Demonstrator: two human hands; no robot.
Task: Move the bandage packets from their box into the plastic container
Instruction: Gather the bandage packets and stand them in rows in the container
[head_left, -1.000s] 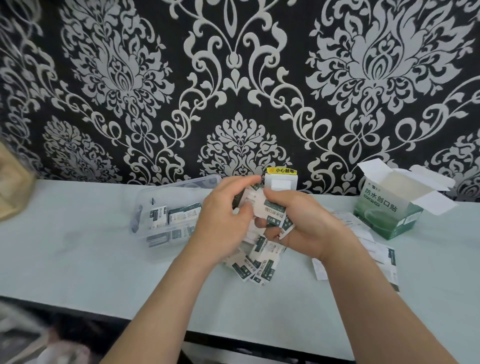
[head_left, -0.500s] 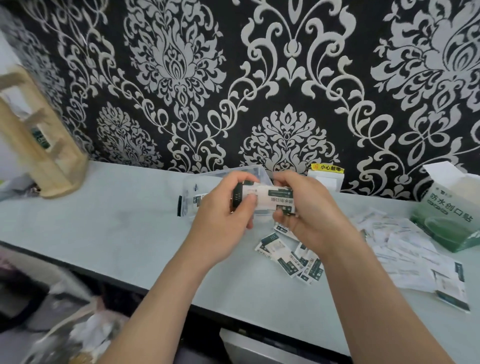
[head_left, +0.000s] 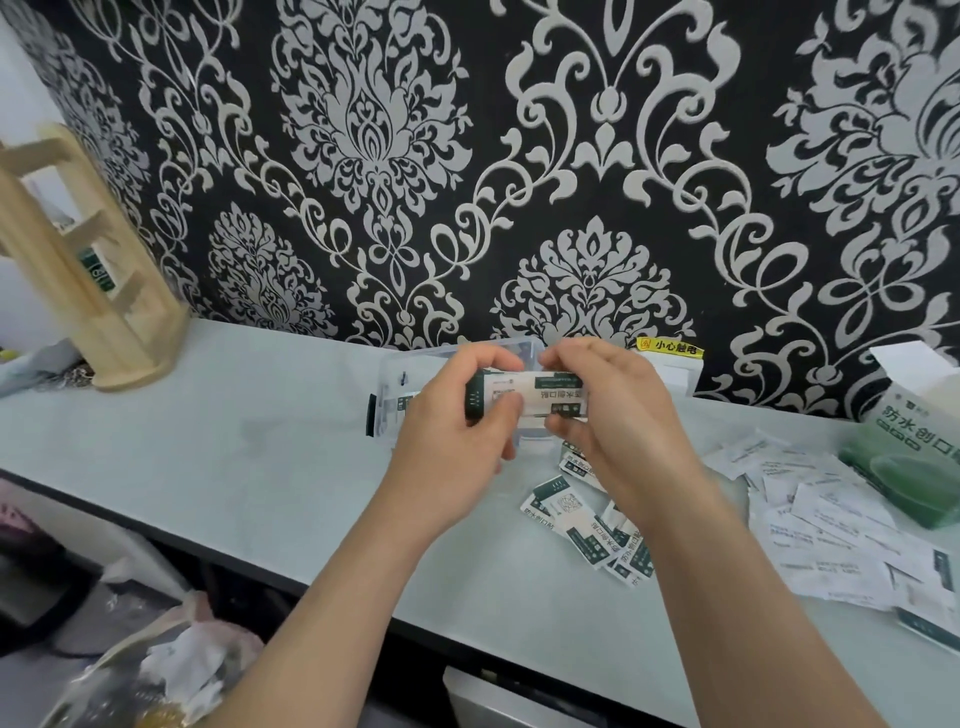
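A small stack of white-and-green bandage packets (head_left: 524, 396) is held level between both hands. My left hand (head_left: 457, 441) grips its left end, my right hand (head_left: 613, 415) grips its right end. Behind and below the stack stands the clear plastic container (head_left: 395, 379), mostly hidden by my hands, with a few packets visible inside. Several more packets (head_left: 587, 535) lie loose on the table under my right wrist. The green-and-white bandage box (head_left: 914, 447) stands open at the far right.
A heap of white packets (head_left: 831, 514) lies face down between the loose packets and the box. A wooden rack (head_left: 88, 291) stands at the table's left end. A white socket with a yellow label (head_left: 672, 358) sits against the patterned wall. The table's (head_left: 234, 457) front edge runs diagonally below my arms.
The view has swung left, bringing the wooden rack in. My hands gathered a messy bunch of packets into a squared stack and lifted it over the container.
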